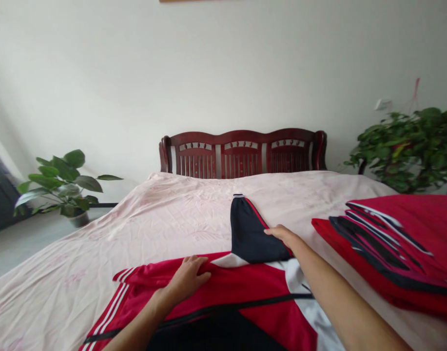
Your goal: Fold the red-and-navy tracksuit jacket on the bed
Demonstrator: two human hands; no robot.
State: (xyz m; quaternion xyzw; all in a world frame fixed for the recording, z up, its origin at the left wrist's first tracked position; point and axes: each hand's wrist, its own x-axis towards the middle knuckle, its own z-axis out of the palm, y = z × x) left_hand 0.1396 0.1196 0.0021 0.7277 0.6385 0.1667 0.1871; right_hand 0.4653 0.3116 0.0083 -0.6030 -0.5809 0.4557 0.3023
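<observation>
A red, white and navy track jacket (pixel 241 280) is spread sideways on the bed. Its dark sleeve (pixel 247 229) points toward the headboard and has a red stripe and a striped cuff. My left hand (pixel 188 279) rests on the red cloth near the jacket's far edge, fingers stretched out and thumb apart. At the sleeve's right edge, my right hand (pixel 281 234) pinches the fabric near the red stripe. My forearms and the frame's lower border hide part of the jacket.
A stack of folded red and navy clothes (pixel 395 248) lies on the right of the pink bed sheet (pixel 172 214). Behind the bed stands a dark wooden bench back (pixel 241 153). Potted plants (pixel 68 183) and leafy greenery (pixel 409 146) flank it.
</observation>
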